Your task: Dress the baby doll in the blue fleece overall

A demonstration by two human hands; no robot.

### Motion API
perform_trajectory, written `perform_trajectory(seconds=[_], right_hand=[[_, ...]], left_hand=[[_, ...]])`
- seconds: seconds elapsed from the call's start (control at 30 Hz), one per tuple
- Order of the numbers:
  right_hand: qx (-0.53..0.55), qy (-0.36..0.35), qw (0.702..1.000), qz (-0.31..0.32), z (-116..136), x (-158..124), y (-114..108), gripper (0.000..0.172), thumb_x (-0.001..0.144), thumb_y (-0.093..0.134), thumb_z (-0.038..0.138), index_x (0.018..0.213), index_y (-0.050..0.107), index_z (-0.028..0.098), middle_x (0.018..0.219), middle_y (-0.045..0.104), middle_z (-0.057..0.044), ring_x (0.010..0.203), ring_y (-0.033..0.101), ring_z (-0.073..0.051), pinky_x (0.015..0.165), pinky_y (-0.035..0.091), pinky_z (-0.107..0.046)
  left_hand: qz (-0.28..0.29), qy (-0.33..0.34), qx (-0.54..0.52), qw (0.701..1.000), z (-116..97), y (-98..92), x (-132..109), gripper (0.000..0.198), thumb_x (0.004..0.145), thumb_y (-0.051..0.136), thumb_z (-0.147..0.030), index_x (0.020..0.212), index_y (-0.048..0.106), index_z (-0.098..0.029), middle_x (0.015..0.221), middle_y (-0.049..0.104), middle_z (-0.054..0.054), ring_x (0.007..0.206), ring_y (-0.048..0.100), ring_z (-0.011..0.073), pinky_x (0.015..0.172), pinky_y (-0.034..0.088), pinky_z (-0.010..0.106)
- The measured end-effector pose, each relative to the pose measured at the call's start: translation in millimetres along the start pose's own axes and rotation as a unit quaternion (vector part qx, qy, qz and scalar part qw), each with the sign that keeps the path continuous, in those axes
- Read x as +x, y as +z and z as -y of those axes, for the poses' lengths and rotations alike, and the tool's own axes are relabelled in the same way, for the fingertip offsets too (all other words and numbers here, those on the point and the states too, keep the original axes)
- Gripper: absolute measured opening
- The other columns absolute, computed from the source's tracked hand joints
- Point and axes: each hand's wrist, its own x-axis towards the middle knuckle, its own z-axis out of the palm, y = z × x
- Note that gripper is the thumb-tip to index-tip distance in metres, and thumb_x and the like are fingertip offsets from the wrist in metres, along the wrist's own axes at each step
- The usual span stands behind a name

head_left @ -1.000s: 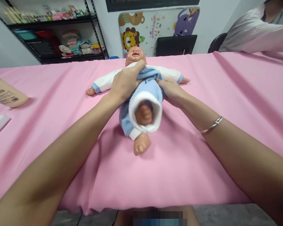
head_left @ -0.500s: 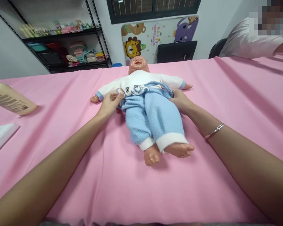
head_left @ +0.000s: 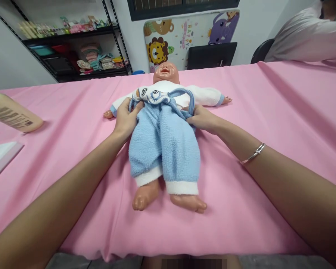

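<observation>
Clearly both hands, left hand (head_left: 126,117) and right hand (head_left: 201,118), pinch the blue trousers (head_left: 164,145) waistband; uneven pulling could twist the doll (head_left: 168,89).

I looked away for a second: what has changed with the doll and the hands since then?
The doll now lies flat, with both legs lowered from the raised pose. The left hand left the chest and now grips the blue trousers at the waist; the right hand grips the other side. The bottle and pink cloth stayed put.

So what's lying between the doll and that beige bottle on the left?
Only bare pink tablecloth lies between the doll and the beige bottle, as the head view shows.
</observation>
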Motion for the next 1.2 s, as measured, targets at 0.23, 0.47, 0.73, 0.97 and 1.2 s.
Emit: perform_trajectory(seconds=[0.23,0.47,0.73,0.97,1.2], right_hand=[[-0.025,0.052,0.987,-0.147,-1,5,-11,0.014,0.054,0.049,0.005,0.059,0.044,0.017,0.057,0.039,0.001,0.056,0.035,-0.010,0.055,0.030,-0.027],[0.019,-0.063,0.997,0.028,16,-3,-4,0.021,0.074,0.067,0.033,0.086,0.060,0.018,0.093,0.063,-0.004,0.101,0.057,-0.021,0.096,0.048,-0.035],[-0.047,-0.066,0.995,-0.053,9,3,0,0.023,0.075,0.070,0.027,0.093,0.069,0.013,0.101,0.069,-0.006,0.106,0.061,-0.026,0.103,0.048,-0.043],[0.128,-0.021,0.979,-0.157,-19,10,5,0.038,0.071,0.072,0.029,0.105,0.067,0.011,0.111,0.069,-0.009,0.110,0.063,-0.023,0.106,0.047,-0.040],[0.025,-0.091,0.984,-0.151,-45,31,8,0.045,0.092,0.041,0.039,0.124,0.057,0.012,0.127,0.059,-0.014,0.119,0.057,-0.027,0.104,0.048,-0.043]], left_hand=[[0.133,-0.051,0.006,0.990,6,-13.2,3,0.056,0.073,0.066,-0.073,0.085,0.067,-0.019,0.087,0.068,0.008,0.092,0.063,0.0276,0.083,0.053,0.035],[0.193,-0.017,-0.030,0.981,-8,-8.1,-10,0.057,0.064,0.085,-0.050,0.108,0.066,-0.020,0.117,0.067,0.009,0.116,0.059,0.0322,0.102,0.049,0.039],[0.081,0.053,0.028,0.995,-9,6.0,0,0.031,0.075,0.070,-0.030,0.103,0.068,-0.018,0.116,0.069,0.007,0.118,0.058,0.0292,0.107,0.043,0.036],[0.044,-0.063,-0.024,0.997,8,5.9,7,0.033,0.063,0.078,-0.045,0.083,0.063,-0.022,0.099,0.070,0.004,0.110,0.058,0.0318,0.102,0.046,0.046],[0.097,-0.149,-0.194,0.965,-8,6.3,-11,0.047,0.061,0.081,-0.055,0.087,0.058,-0.023,0.093,0.066,0.003,0.115,0.055,0.0309,0.098,0.048,0.046]])
